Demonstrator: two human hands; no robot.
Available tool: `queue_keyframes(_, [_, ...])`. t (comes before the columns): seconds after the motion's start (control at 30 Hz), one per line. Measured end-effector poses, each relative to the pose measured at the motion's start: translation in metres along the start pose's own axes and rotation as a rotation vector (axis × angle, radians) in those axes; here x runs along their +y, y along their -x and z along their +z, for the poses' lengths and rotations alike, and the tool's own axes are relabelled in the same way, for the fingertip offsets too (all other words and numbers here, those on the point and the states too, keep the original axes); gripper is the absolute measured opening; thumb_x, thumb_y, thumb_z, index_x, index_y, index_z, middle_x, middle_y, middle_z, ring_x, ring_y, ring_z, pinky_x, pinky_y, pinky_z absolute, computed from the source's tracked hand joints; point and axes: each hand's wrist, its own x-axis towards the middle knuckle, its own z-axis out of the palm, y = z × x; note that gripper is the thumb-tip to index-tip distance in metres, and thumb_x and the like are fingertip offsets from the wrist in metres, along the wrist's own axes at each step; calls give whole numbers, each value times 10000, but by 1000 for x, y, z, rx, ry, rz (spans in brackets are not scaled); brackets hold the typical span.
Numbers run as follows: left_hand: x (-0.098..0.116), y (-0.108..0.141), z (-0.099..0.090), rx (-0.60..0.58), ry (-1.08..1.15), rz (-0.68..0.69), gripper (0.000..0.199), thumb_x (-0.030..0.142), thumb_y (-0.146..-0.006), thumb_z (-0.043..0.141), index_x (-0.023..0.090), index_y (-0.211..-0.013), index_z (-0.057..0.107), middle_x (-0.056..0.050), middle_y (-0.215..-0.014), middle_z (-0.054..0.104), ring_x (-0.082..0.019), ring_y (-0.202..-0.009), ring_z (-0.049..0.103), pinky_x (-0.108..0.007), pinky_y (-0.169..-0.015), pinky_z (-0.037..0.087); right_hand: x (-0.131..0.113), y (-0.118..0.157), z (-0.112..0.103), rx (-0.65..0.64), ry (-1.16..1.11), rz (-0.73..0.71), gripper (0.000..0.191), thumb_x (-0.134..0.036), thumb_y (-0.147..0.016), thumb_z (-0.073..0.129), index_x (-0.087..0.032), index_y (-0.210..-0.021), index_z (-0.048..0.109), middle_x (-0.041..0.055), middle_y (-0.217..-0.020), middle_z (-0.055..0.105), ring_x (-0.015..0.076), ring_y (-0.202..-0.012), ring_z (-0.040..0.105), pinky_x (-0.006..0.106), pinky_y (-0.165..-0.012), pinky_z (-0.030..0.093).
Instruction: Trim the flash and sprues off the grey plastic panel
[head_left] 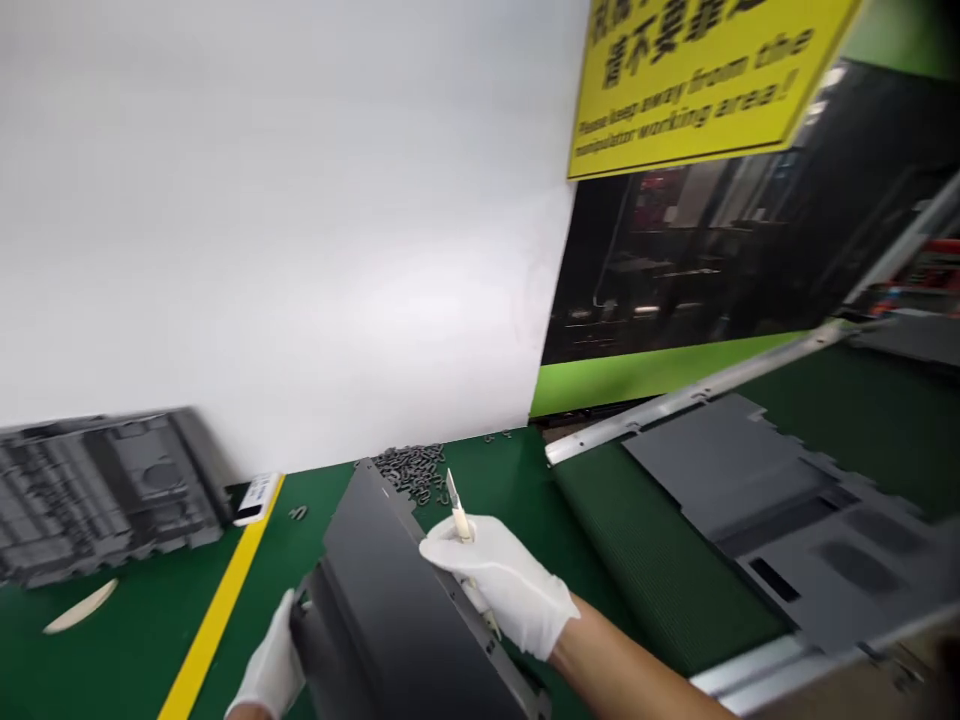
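My right hand [499,580], in a white glove, is shut on a craft knife [461,520] with a cream handle and its blade pointing up. That hand lies against the edge of a dark grey moulded plastic panel [390,600], which stands tilted on the green bench [480,480]. My left hand [270,660], also gloved, grips the panel's lower left edge. Part of the panel runs out of view at the bottom. Behind its top corner is a heap of small dark plastic pieces [411,472].
A grey moulded plastic part [112,490] lies at the left, beyond a yellow floor-style line [217,610] and near a cream plastic sliver [81,606]. To the right, a flat grey panel [795,510] rests on a dark green conveyor belt [660,550] with metal rails. A yellow warning sign [705,85] hangs above.
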Motion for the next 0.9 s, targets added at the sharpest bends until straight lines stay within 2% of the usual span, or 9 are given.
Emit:
queue_keyframes(0.1, [2, -30, -8, 421, 684, 355, 870, 772, -648, 566, 224, -1323, 590, -216, -1539, 539, -403, -1431, 513, -542, -1125, 483, 17, -20, 34, -22, 101, 7, 273, -226, -764, 713, -229, -718, 444, -116, -536, 329, 62, -455, 284, 240, -449, 214])
queue_keyframes(0.17, [19, -26, -22, 503, 891, 574, 781, 724, -806, 469, 208, -1388, 540, -165, -1570, 522, -301, -1453, 507, -444, -1201, 422, 31, -28, 49, -35, 118, 25, 284, -202, -770, 677, -239, -724, 399, -125, -518, 330, 63, -447, 298, 241, -468, 238])
queue_keyframes(0.2, [32, -17, -30, 489, 927, 709, 696, 696, -868, 443, 250, -1391, 554, -100, -1548, 562, -245, -1421, 544, -393, -1203, 419, 36, -30, 55, -38, 128, 23, 285, -204, -778, 666, -241, -727, 388, -128, -510, 328, 62, -445, 298, 242, -477, 243])
queue_keyframes(0.27, [62, 9, -44, 349, 960, 1168, 583, 613, -952, 479, 225, -1368, 607, -121, -1519, 585, -259, -1402, 552, -417, -1228, 374, 41, -32, 61, -57, 158, 4, 266, -222, -791, 657, -237, -726, 399, -126, -506, 342, 62, -447, 307, 245, -491, 245])
queue_keyframes(0.33, [93, 35, -50, 172, 863, 1400, 466, 554, -963, 538, 203, -1225, 698, -133, -1386, 676, -270, -1301, 614, -409, -1168, 427, 41, -31, 63, -85, 213, -9, 218, -235, -794, 663, -224, -728, 455, -110, -526, 396, 64, -460, 338, 247, -502, 261])
queue_keyframes(0.43, [127, 51, -43, 3, 717, 1391, 274, 449, -883, 683, 180, -843, 709, -69, -865, 740, -218, -876, 676, -345, -909, 513, 37, -33, 54, -98, 272, 32, 191, -292, -813, 690, -212, -750, 528, -85, -541, 460, 76, -465, 372, 248, -493, 276])
queue_keyframes(0.53, [141, 45, -30, -31, 875, 1302, 354, 462, -867, 677, 194, -654, 585, 21, -560, 530, -142, -577, 497, -297, -679, 440, 38, -39, 28, -28, 256, 54, 359, -548, -905, 625, -204, -807, 584, -48, -554, 510, 99, -462, 402, 259, -483, 283])
queue_keyframes(0.67, [147, 36, -23, -74, 1033, 1210, 476, 544, -888, 610, 198, -565, 559, 12, -508, 460, -133, -515, 409, -296, -574, 344, 31, -51, -12, 84, 326, -34, 623, -755, -975, 366, -199, -917, 639, -4, -695, 563, 133, -565, 456, 282, -532, 322])
queue_keyframes(0.9, [157, 46, -19, 4, 1125, 1163, 450, 507, -868, 647, 185, -560, 584, -6, -564, 504, -130, -553, 414, -293, -566, 315, -16, -82, -13, -90, 899, -239, 418, -517, -1062, 390, -224, -780, 488, -51, -732, 487, 139, -707, 444, 284, -693, 356])
